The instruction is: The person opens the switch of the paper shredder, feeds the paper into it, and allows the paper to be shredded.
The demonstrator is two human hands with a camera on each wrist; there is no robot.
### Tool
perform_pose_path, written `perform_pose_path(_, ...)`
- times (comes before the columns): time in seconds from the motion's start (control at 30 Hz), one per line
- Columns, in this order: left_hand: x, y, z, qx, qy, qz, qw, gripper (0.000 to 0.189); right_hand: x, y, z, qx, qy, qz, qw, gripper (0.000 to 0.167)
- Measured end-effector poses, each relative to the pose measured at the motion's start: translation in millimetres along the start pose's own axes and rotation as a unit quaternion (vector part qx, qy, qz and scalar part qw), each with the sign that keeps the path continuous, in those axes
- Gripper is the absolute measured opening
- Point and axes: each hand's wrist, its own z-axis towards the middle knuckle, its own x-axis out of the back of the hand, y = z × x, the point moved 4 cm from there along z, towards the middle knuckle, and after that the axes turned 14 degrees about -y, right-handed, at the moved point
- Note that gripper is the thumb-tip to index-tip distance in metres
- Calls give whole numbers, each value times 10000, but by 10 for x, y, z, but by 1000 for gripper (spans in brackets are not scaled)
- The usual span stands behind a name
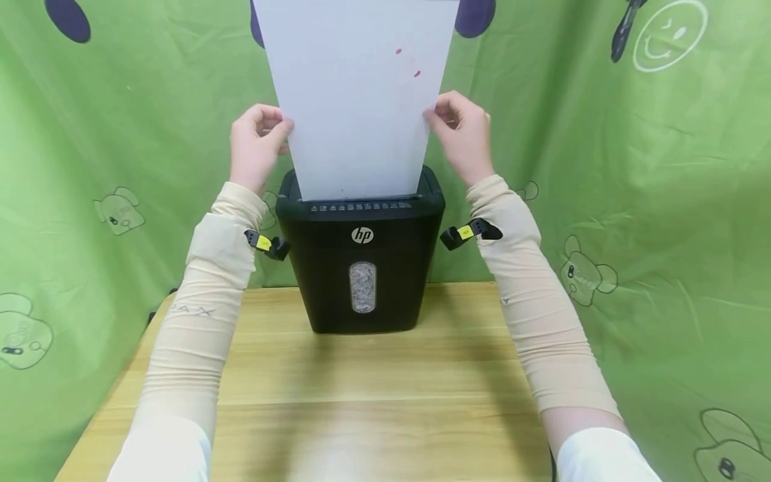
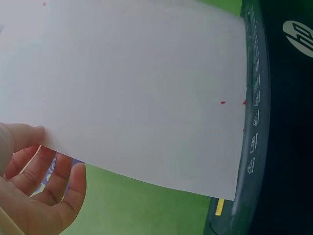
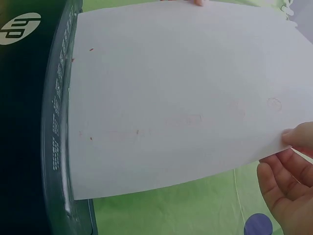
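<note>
A white sheet of paper (image 1: 361, 100) with a few red marks stands upright, its lower edge at the slot on top of a black HP paper shredder (image 1: 325, 268). My left hand (image 1: 258, 144) pinches the sheet's left edge between thumb and fingers. On the opposite edge my right hand (image 1: 464, 134) pinches it the same way. Both wrist views show the thumb on the near face of the paper and the fingers behind it. Through the shredder's small window (image 1: 363, 288), shredded paper shows.
The shredder stands at the back of a light wooden table (image 1: 361, 381). Behind it hangs a green curtain (image 1: 150, 100) printed with cartoon figures and purple spots. A black strap with a small camera (image 1: 470, 233) is worn on each wrist.
</note>
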Motion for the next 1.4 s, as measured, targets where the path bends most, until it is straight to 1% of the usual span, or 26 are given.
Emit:
perform_pose_path(0.13,28,-27,10,89,16,-22,10000,12,-34,-10,-10,14,-59,-72,10000,15)
perform_pose_path(0.3,33,-53,-2,186,1,-83,9998,6,-66,36,-12,-16,-103,-112,9999,12)
perform_pose_path(0.47,9,-104,-12,241,-42,21,9997,6,-88,101,-3,-114,-142,-162,9997,9)
perform_pose_path(0.6,-16,-145,-12,221,-77,150,9996,6,-104,148,-11,-237,-235,-200,9992,13)
perform_pose_path(0.67,-25,-159,-10,221,-81,133,9996,6,-113,167,-13,-259,-270,-201,9991,14)
perform_pose_path(0.83,-40,-194,7,292,-87,103,9995,7,-128,223,-7,-307,-272,-219,9989,13)
perform_pose_path(0.97,-54,-216,13,294,-88,201,9993,8,-140,263,-5,-365,-281,-154,9988,14)
perform_pose_path(1.13,-73,-224,16,304,-17,103,9995,8,-145,302,0,-417,-279,-5,9987,14)
perform_pose_path(1.23,-96,-219,20,308,-40,49,9995,8,-133,329,3,-483,-231,54,9986,15)
perform_pose_path(1.4,-135,-209,27,199,-87,39,9998,7,-116,375,2,-574,-245,3,9981,17)
